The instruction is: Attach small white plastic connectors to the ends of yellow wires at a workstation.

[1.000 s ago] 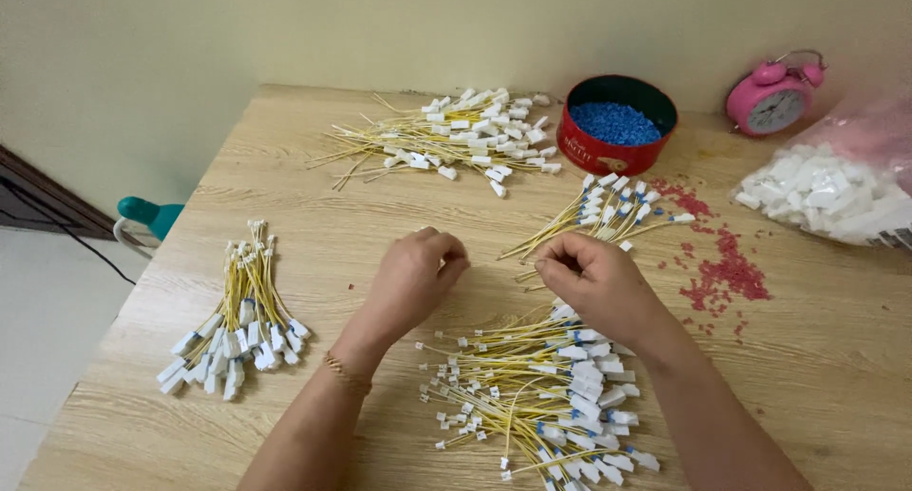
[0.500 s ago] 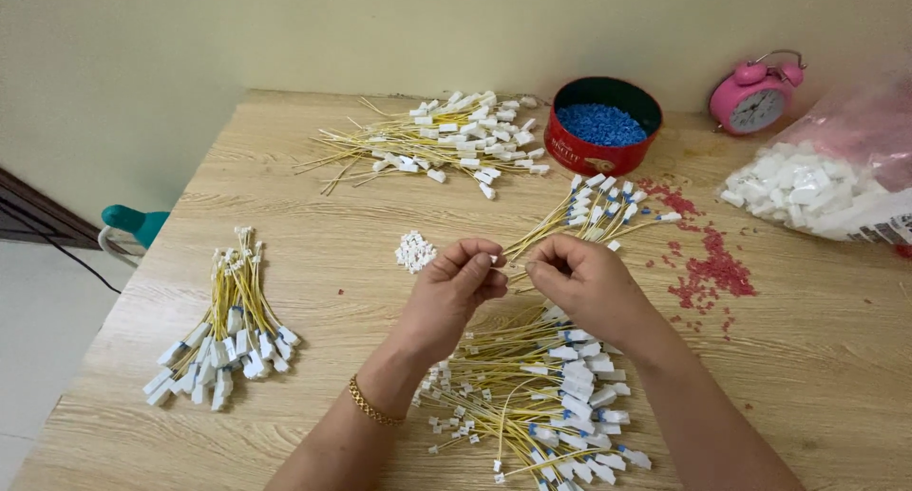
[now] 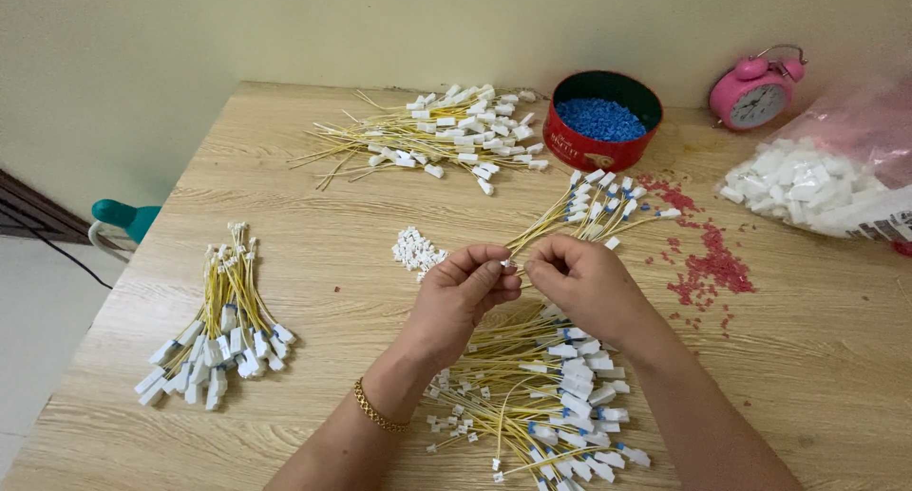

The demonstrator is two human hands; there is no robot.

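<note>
My left hand (image 3: 461, 296) and my right hand (image 3: 579, 282) meet fingertip to fingertip above the middle of the wooden table (image 3: 817, 368). Between the fingertips sits a tiny white connector on a thin yellow wire (image 3: 508, 262). Under my right wrist lies a loose pile of yellow wires with white plugs (image 3: 541, 396). A small cluster of tiny white connectors (image 3: 415, 250) rests just left of my left hand. A gold bracelet circles my left wrist.
A tied bundle of wires (image 3: 223, 320) lies at the left, another pile (image 3: 437, 140) at the back, a smaller bunch (image 3: 589, 206) beyond my hands. A red tin of blue pellets (image 3: 602, 119), scattered red pellets (image 3: 712, 263), a pink alarm clock (image 3: 757, 90) and a bag of white plugs (image 3: 817, 187) stand to the right.
Both hands have risen off the table and come together at the fingertips. The small cluster of white connectors, hidden under my left hand a second ago, now lies uncovered.
</note>
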